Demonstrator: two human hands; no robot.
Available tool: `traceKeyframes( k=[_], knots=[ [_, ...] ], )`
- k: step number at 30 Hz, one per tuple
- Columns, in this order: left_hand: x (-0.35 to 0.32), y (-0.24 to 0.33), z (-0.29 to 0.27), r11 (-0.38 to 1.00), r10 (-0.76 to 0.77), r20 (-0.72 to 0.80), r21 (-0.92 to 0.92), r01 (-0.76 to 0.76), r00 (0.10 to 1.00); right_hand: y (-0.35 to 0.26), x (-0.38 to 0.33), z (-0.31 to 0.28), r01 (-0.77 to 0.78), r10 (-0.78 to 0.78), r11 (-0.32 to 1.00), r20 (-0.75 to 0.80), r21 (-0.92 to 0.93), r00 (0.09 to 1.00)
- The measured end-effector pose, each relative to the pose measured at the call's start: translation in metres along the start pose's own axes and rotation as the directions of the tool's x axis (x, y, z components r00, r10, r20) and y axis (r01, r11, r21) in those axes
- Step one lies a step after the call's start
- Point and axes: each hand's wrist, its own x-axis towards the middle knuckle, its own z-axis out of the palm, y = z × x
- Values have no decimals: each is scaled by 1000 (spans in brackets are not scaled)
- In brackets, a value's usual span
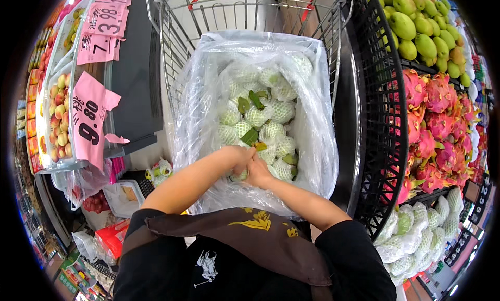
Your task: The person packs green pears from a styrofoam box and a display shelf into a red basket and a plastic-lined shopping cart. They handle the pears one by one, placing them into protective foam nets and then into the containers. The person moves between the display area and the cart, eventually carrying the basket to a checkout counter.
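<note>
- The fruit (284, 111) is in the middle, in a big clear bag (198, 139), and the bag is in or on a cart (174, 66), I cannot tell which
- The left hand (235, 157) and the right hand (259, 170) touch each other at the near side of the fruit, inside the open top of the bag
- The left fingers bend down and their tips are hidden, so I cannot tell if they grip a fruit or just touch one
- The right fingers are tucked close to the left ones, and I cannot tell if they are open or closed
- What looks done: the bag is wide open, its sides are pushed out, and the fruit I can see well is in white nets (256, 117)
- What looks left: lots of fruit is in the bag, and some green leaves (250, 136) lie on top and have not been taken out
- So the work looks partly done to me, but I cannot tell how much fruit is hidden below
- On the right there are green mangoes (403, 27) at the far end, then pink dragon fruit (438, 95), then a netted pile (424, 243) at the near end
</note>
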Motion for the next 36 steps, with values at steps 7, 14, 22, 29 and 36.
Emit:
traceKeyframes(
  k=[7, 14, 22, 29, 36],
  knots=[
    [-11, -14, 9, 952, -58, -31, 300, 64, 998, -20, -12, -47, -267, 266, 961, 26, 69, 964],
    [9, -11, 73, 782, 90, -242, 618, 83, 966, 18, -66, -113, -398, 382, 379, 250, 836, 890],
    [45, -56, 115, 499, 251, -317, 852, 158, 915, -22, -166, -119, 406, -67, -314, -446, 858, 892],
    [78, -94, 126, 427, 55, -220, 887, 176, 974, -66, -321, -117, 731, 34, -333, -767, 596, 641],
    [16, -25, 52, 979, 11, -556, 173, 103, 831, -60, -521, -93, 878, 558, 465, -807, 111, -194]
  ],
)
